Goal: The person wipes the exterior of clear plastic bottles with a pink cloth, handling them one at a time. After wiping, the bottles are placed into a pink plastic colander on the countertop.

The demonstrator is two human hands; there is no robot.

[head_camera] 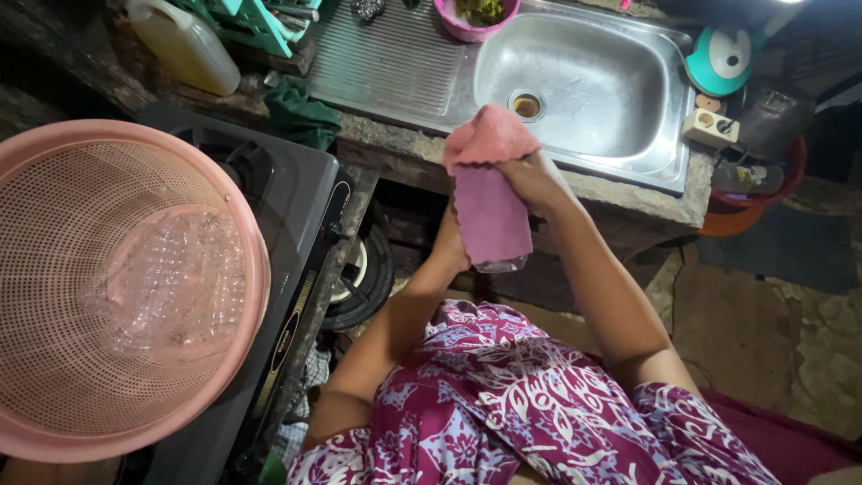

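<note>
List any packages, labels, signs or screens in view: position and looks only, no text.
Plastic jug: top left on the counter, pale yellow, squarish, white cap; no label shows.
Stove trim label: front edge of the black stove beside the pink basket, small gold oval mark on a dark strip.
No signs or screens.
Both hands hold a pink cloth over a clear glass.

1. A steel sink [628, 54] lies just beyond the grip, its drain [527, 106] close above it.
2. A pink bowl [467, 27] of greens sits farther up on the ribbed draining board [386, 54].
3. A large pink mesh basket [126, 287] rests well to the left, on a dark stove [287, 189].
4. A yellow jug [184, 43] stands far up-left.
5. A green cloth [301, 115] lies left of the grip.
</note>
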